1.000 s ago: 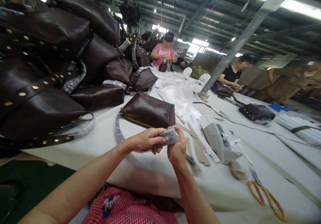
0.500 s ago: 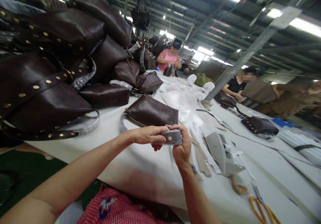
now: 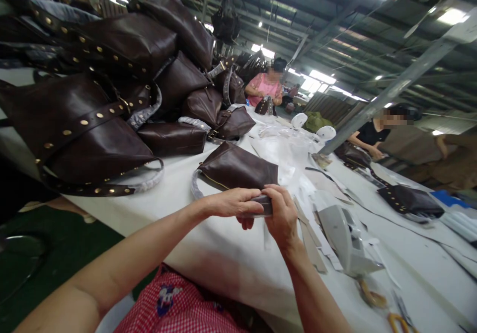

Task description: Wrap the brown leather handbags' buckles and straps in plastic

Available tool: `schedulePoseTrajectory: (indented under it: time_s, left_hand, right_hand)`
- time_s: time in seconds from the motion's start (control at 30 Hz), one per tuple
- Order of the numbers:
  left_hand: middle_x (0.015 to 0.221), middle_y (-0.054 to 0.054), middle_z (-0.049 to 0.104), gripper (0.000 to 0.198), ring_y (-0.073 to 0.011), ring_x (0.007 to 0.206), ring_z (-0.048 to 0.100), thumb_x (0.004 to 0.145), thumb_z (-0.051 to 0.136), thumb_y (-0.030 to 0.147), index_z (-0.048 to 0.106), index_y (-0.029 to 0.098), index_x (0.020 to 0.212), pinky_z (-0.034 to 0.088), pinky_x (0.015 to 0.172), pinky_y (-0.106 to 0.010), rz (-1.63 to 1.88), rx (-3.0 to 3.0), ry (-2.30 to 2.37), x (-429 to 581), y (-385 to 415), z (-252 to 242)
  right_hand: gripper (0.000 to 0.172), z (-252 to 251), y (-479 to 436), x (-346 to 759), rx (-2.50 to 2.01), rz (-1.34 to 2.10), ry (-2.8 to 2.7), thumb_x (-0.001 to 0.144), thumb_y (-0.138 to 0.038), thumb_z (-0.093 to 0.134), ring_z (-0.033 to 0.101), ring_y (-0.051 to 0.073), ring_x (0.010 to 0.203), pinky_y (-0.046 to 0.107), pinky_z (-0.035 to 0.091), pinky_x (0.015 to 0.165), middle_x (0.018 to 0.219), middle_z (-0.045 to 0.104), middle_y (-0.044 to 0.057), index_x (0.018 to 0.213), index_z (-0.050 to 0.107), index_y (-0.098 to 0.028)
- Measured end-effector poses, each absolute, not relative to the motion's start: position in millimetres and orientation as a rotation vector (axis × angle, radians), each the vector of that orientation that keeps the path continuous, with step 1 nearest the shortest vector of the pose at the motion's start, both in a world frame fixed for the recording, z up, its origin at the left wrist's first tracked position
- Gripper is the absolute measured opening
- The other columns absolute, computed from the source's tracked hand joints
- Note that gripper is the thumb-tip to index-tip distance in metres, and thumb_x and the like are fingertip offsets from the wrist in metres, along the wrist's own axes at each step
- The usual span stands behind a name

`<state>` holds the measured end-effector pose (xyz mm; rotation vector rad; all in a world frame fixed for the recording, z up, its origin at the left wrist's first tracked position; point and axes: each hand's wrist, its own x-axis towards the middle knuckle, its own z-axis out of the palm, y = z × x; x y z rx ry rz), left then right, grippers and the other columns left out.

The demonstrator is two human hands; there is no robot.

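Note:
My left hand and my right hand are together in front of me, closed on a dark strap wrapped in thin clear film. Only a short piece of the strap shows between the fingers; the rest is hidden. Just beyond my hands lies a dark brown leather bag with a gold zip along its side. A film-wrapped loop curves out at the bag's left end. Whether the held strap joins this bag I cannot tell.
Dark brown studded bags are piled high on the left. To the right lie a white tape dispenser, cardboard strips and yellow-handled scissors. A slanted metal post rises beyond. Co-workers sit further along the table.
My view has swung left, so the surroundings appear further right. Both hands keep hold of the strap; my fingers now cover more of it, and the rivet seen earlier is out of sight.

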<state>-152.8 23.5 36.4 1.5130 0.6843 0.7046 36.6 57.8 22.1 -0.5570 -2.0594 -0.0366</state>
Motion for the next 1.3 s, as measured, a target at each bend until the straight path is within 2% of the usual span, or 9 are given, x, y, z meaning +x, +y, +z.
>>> schedulePoseTrajectory:
  time_s: [0.17,0.33,0.4,0.53,0.67,0.87,1.07,1.23,1.3]
  left_hand:
    - [0.075,0.001,0.061,0.050,-0.0141,0.064,0.061,0.082,0.061,0.063,0.046,0.020,0.102,0.050,0.063,-0.028,0.634,1.480,0.390,-167,35,46]
    - [0.069,0.004,0.054,0.040,-0.0109,0.053,0.055,0.089,0.053,0.058,0.045,0.020,0.097,0.046,0.050,-0.024,0.764,1.513,0.600,-165,36,31]
    - [0.065,0.004,0.053,0.034,-0.0100,0.048,0.052,0.093,0.047,0.053,0.046,0.019,0.093,0.044,0.047,-0.023,0.777,1.525,0.713,-162,33,26]
    - [0.062,0.003,0.055,0.025,-0.0108,0.045,0.053,0.096,0.040,0.042,0.048,0.019,0.090,0.043,0.045,-0.022,0.772,1.569,0.907,-153,29,31]
    - [0.063,0.002,0.059,0.019,-0.0124,0.052,0.058,0.094,0.046,0.038,0.047,0.019,0.094,0.045,0.052,-0.024,0.755,1.539,0.783,-150,36,41]
    - [0.071,0.000,0.062,0.032,-0.0130,0.065,0.060,0.087,0.061,0.046,0.052,0.017,0.099,0.047,0.065,-0.026,0.674,1.558,0.532,-168,50,32]
    - [0.066,0.003,0.059,0.021,-0.0115,0.055,0.057,0.083,0.059,0.029,0.049,0.018,0.098,0.048,0.058,-0.026,0.709,1.432,0.615,-170,51,14]
    - [0.060,0.003,0.060,0.007,-0.0112,0.051,0.056,0.085,0.051,0.024,0.047,0.019,0.086,0.047,0.054,-0.024,0.724,1.523,0.824,-160,46,22]
    - [0.061,0.003,0.061,0.006,-0.0118,0.053,0.058,0.086,0.051,0.023,0.046,0.019,0.085,0.048,0.055,-0.024,0.749,1.557,0.813,-157,47,29]
  right_hand:
    - [0.012,23,50,4,-0.532,0.505,-1.555,0.082,-0.022,0.059,0.064,0.022,0.092,0.044,0.052,0.087,0.094,0.064,0.004,0.094,0.059,-0.023]
    - [0.012,-1,54,-20,-0.569,1.001,-1.152,0.081,-0.024,0.058,0.067,0.018,0.081,0.038,0.055,0.078,0.083,0.062,-0.001,0.090,0.052,-0.024]
    - [0.013,-4,57,-13,-0.669,0.912,-1.343,0.082,-0.024,0.058,0.067,0.020,0.086,0.040,0.055,0.079,0.089,0.065,0.002,0.094,0.053,-0.023]
    - [0.029,8,66,16,-0.691,0.256,-1.999,0.080,-0.013,0.053,0.062,0.025,0.108,0.047,0.048,0.097,0.108,0.066,0.009,0.106,0.061,-0.023]
    - [0.028,24,69,31,-0.676,0.000,-2.100,0.081,-0.011,0.049,0.061,0.023,0.098,0.039,0.052,0.086,0.101,0.064,0.008,0.103,0.061,-0.023]
    - [0.018,16,60,17,-0.830,0.390,-1.721,0.075,-0.019,0.061,0.062,0.019,0.079,0.032,0.050,0.073,0.087,0.066,0.002,0.093,0.061,-0.022]
    - [0.015,-11,68,-4,-0.733,1.043,-1.319,0.079,-0.025,0.057,0.066,0.018,0.073,0.033,0.053,0.069,0.083,0.067,0.000,0.093,0.052,-0.022]
    - [0.028,5,80,19,-0.776,0.285,-1.931,0.077,-0.019,0.059,0.062,0.025,0.106,0.044,0.048,0.095,0.108,0.067,0.009,0.105,0.061,-0.022]
    - [0.025,17,81,29,-0.728,0.056,-2.091,0.080,-0.018,0.056,0.061,0.025,0.104,0.041,0.048,0.093,0.106,0.065,0.010,0.103,0.062,-0.023]
